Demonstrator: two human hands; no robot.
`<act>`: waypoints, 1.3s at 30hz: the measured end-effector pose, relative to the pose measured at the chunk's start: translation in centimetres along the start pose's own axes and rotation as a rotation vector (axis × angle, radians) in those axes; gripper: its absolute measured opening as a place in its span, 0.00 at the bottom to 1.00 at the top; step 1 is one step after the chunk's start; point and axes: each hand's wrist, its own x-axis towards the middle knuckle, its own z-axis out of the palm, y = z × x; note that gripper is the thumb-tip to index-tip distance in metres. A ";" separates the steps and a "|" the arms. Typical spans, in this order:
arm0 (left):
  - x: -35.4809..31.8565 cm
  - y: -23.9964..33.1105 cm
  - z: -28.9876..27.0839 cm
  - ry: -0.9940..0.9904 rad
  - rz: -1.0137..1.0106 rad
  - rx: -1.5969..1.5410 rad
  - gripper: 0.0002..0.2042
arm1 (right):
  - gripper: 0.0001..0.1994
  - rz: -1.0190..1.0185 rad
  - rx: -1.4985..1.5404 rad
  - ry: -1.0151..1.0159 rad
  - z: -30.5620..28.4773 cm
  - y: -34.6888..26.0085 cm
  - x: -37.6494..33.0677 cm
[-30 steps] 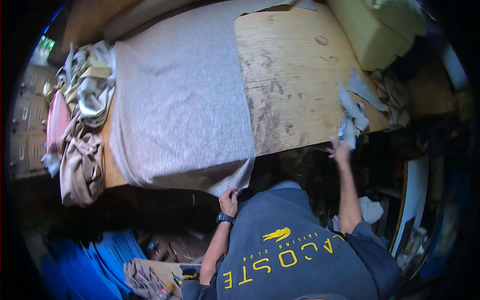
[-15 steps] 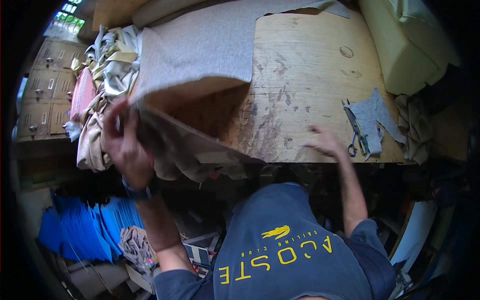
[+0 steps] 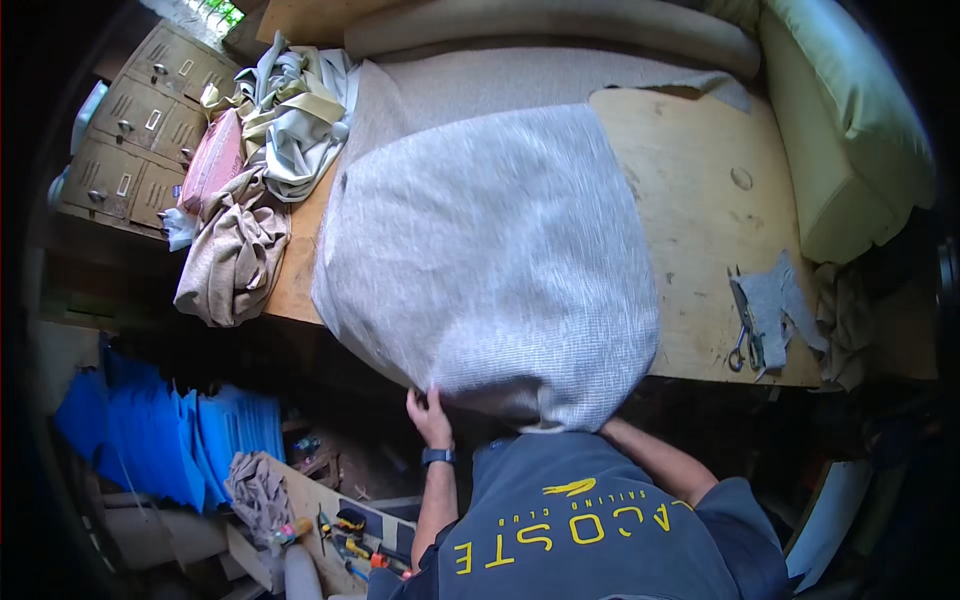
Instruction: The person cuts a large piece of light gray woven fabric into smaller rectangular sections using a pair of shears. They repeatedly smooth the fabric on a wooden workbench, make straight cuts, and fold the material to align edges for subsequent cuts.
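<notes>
A large piece of grey woven fabric (image 3: 480, 250) spreads over the left and middle of the wooden table and bulges past its near edge against my torso. My left hand (image 3: 431, 418), with a dark watch on its wrist, is at the near left edge of this fabric. Its visible fingers are apart, with one fingertip against the edge. My right hand is hidden under the fabric's near right side; only the forearm (image 3: 655, 455) shows, so its grip cannot be seen.
Scissors (image 3: 742, 325) and grey fabric scraps (image 3: 780, 305) lie on the table's right. A cream upholstered piece (image 3: 850, 150) stands behind them. A fabric roll (image 3: 550, 30) lies at the back, crumpled cloths (image 3: 235, 250) at left. Blue sheets (image 3: 160, 435) and a tool board (image 3: 320, 520) are below.
The lifted fabric has come down toward me and now covers the bare wood in the middle. My left hand moved right and nearer. My right hand left the tabletop and went under the fabric.
</notes>
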 end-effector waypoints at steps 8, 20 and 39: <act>8.6 -7.8 -0.7 -0.472 -0.620 -0.273 0.20 | 0.37 0.071 -0.159 0.128 5.0 -4.8 1.2; 2.0 24.4 -0.2 -1.593 0.161 0.221 0.12 | 0.37 -0.155 -0.451 0.166 4.2 -13.6 7.9; -4.5 6.8 -9.3 -0.580 0.309 0.113 0.20 | 0.38 -0.664 -1.672 0.606 -24.8 -18.6 25.9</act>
